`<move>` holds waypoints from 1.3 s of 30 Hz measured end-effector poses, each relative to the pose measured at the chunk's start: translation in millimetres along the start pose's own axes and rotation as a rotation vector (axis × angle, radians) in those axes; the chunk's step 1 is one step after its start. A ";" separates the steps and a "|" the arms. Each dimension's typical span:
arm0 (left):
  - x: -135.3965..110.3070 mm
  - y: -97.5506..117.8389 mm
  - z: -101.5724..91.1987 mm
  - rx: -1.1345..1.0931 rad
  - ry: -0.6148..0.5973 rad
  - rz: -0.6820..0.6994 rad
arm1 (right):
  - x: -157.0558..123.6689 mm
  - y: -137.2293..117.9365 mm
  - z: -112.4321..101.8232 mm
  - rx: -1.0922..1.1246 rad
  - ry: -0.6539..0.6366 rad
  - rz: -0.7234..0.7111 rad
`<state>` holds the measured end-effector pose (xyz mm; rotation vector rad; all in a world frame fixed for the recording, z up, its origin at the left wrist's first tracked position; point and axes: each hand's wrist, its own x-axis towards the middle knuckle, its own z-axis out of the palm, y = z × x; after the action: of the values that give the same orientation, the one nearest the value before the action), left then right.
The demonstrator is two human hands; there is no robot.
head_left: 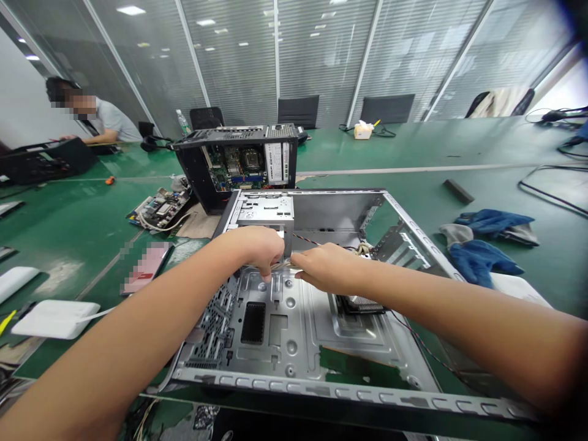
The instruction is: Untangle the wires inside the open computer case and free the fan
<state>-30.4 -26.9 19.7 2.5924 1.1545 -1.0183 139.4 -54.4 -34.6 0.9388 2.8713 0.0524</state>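
Note:
An opened computer case (303,389) lies on its side in front of me, its bare metal floor showing. Both hands reach inside, close to the drive cage (266,209). Thumb and fingers of my left hand (263,250) are closed around one end of a pale cable (281,264). A short gap to the right, my right hand (324,266) pinches the same cable, its knuckles turned upward. Beneath my right wrist sits a finned heatsink (362,304), partly hidden. A thin red and black wire (420,343) trails over the case's right side.
Behind stands a second open computer case (236,162). To its left lies a circuit board with cables (160,208); nearer are a phone (147,267) and a white adapter (56,318). Blue gloves (482,257) lie at right. Another person (103,119) sits far left.

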 end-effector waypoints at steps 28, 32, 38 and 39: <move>-1.5 13.9 -6.6 0.035 -0.009 -0.069 | 1.3 4.5 3.7 -0.014 0.032 -0.016; -1.7 14.8 -7.1 0.053 0.005 -0.064 | 1.0 5.7 3.4 -0.016 0.042 -0.017; 1.0 15.0 -5.4 0.086 0.026 -0.053 | 1.5 4.9 1.0 -0.025 0.045 0.010; 1.7 15.1 -5.1 0.087 0.019 -0.054 | 1.6 4.5 0.6 -0.024 0.045 0.010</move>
<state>-16.3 -34.5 20.3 2.6564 1.2171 -1.0798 140.9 -49.8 -35.0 0.9601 2.8999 0.1099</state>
